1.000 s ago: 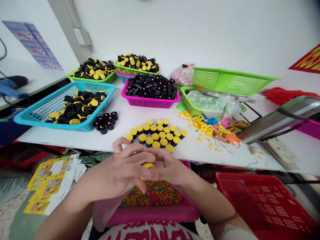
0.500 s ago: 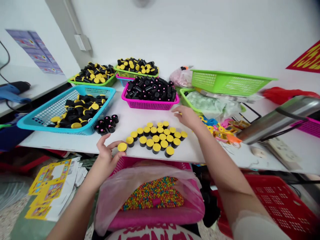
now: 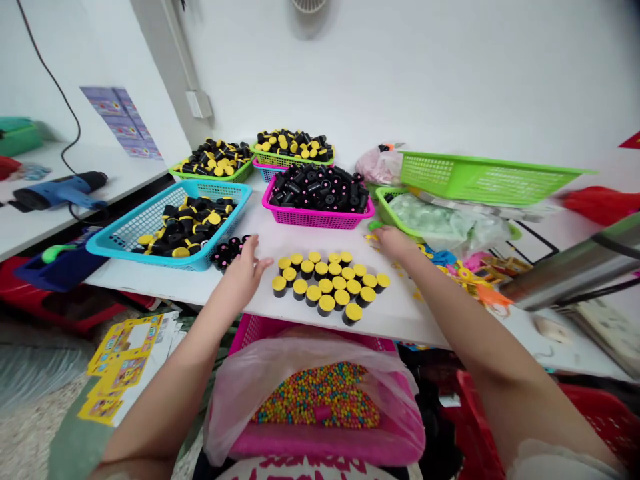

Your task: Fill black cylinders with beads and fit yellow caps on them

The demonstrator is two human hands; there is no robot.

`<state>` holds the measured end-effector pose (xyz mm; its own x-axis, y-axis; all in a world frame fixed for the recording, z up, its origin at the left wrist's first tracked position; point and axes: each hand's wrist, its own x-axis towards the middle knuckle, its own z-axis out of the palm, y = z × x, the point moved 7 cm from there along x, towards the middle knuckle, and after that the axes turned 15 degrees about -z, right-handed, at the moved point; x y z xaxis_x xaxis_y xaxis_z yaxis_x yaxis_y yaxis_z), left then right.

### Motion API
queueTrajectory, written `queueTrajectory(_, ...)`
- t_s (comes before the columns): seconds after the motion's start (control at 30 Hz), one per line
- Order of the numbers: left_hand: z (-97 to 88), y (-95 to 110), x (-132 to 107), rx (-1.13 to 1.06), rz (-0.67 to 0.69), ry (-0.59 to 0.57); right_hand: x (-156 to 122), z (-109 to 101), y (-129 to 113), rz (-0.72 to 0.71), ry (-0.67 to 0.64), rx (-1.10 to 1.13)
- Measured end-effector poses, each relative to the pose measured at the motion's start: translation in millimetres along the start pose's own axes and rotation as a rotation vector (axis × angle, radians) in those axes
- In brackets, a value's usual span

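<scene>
My left hand (image 3: 243,275) is open, its fingers apart. Its fingertips are beside a cluster of small black cylinders with pink centres (image 3: 227,253), partly hidden by the hand. My right hand (image 3: 396,244) is at the right of the table with its fingers bent together, close to a small green piece (image 3: 375,227) and some small yellow pieces (image 3: 371,239). What its fingertips hold is too small to make out. Between my hands, several black pots with yellow caps (image 3: 326,287) stand upright in a loose group on the white table (image 3: 320,241).
Behind stand a blue basket (image 3: 113,230) of capped pots and a pink basket (image 3: 320,219) of black cylinders. A green basket (image 3: 490,179) sits at right. Below the table edge, a pink basket (image 3: 400,447) holds colourful beads (image 3: 320,393). A heat gun (image 3: 65,192) lies left.
My left hand has left the capped pot at the front left and moved back to the black cylinders. My right hand has come down among the small pieces. The whole view has shifted.
</scene>
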<state>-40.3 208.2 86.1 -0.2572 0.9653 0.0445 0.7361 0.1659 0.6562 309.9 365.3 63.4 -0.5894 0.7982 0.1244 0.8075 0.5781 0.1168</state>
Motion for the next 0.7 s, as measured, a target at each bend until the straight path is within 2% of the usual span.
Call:
queueTrajectory(0.07,-10.9,3,26,0.204,-0.091,0.122,-9,-12,-7,0.055,0.065,-0.032)
queueTrajectory(0.13,-14.0,2,50,0.397,-0.206,0.188,-19,-28,-17,0.119,0.182,-0.025)
queueTrajectory(0.23,-7.5,-1,77,0.548,-0.304,0.193,-36,-56,-35,0.164,0.408,0.125)
queueTrajectory(0.37,2.2,-1,89,0.568,-0.299,0.15,-58,-81,-53,0.206,0.622,0.512)
queueTrajectory(0.43,0.7,6,87,0.563,-0.277,0.141,-67,-89,-62,0.204,0.7,0.766)
queueTrajectory(0.53,-8.1,31,68,0.521,-0.196,0.121,-75,-103,-84,0.099,0.829,1.079)
queueTrajectory(0.63,-16.3,70,28,0.341,-0.003,0.048,-88,-121,-113,-0.017,1.018,1.142)
queueTrajectory(0.7,-19.3,99,-11,0.013,0.186,-0.075,-98,-132,-136,-0.069,1.127,1.084)
